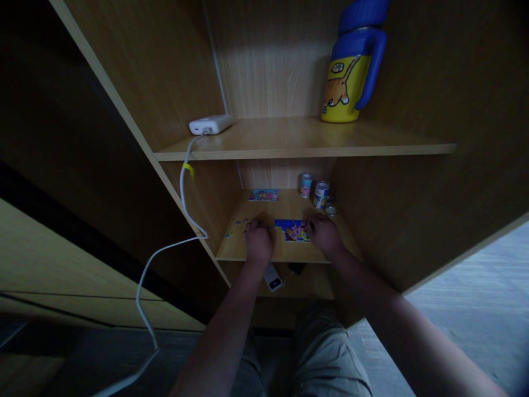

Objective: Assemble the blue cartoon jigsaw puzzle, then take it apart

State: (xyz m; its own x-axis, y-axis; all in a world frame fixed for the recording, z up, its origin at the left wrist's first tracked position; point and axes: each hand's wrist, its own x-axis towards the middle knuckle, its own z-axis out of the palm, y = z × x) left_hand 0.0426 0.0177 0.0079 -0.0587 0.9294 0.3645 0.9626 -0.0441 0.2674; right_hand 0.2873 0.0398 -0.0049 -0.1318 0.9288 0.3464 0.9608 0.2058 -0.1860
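Note:
On the middle shelf lies a partly assembled jigsaw puzzle (292,230), blue with pink and yellow cartoon figures. My right hand (325,235) is at its right edge, fingers curled together and covering that side. To the left of the puzzle, my left hand (259,241) rests low over the shelf with its fingers bent down. Beside it are several small loose puzzle pieces (242,221). Whatever either hand's fingertips hold is hidden or too small to make out. Further back lies a colourful cartoon picture card (263,194).
Two small printed cans (306,185) stand at the back right, with a round metal lid (330,210) near them. Above are a white power bank (210,124) with a hanging white cable (163,249) and a blue-yellow mug (346,71). A white device (273,277) lies below.

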